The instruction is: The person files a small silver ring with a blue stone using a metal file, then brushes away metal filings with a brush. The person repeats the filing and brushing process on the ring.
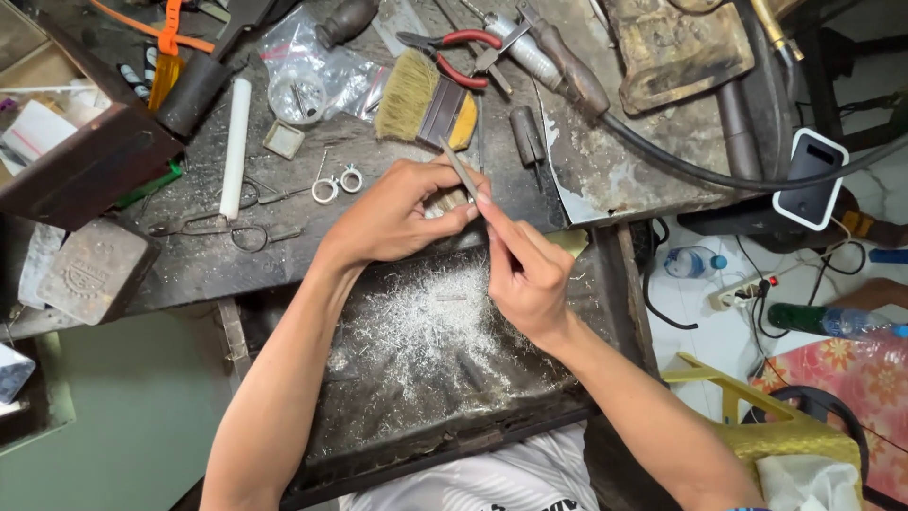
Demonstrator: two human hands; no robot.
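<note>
Two hands: both are working close together at the front edge of a dark, scarred workbench (284, 255), above a tray of filings.
Left hand (397, 213): it is curling shut around a small pale metal piece (449, 202), pinching it between thumb and fingertips against the bench edge; most of the piece is being hidden by the fingers.
Right hand (525, 274): it is closing on a thin metal file (461, 168), with the index finger lying along it; the file is slanting up and away to the left, and its lower part is touching the piece in the left hand.
Tray (530, 416): a dark, shallow tray is sitting under the hands, and silvery filings (426, 331) are lying heaped across it; a small metal bar (451, 297) is resting among them.
Brush (423, 99): a wide, pale-bristled brush is lying just behind the hands.
Pliers (454, 52): a red-handled pair is lying beyond the brush, near a torch handpiece (558, 61) with a black hose.
Rings (338, 184): two silver rings are lying on the bench left of the left hand, near a white rod (235, 147) and a pair of wire tongs (227, 227).
Floor at right: a plastic bottle (693, 262) and a power strip (742, 291) are lying well apart from the bench.
</note>
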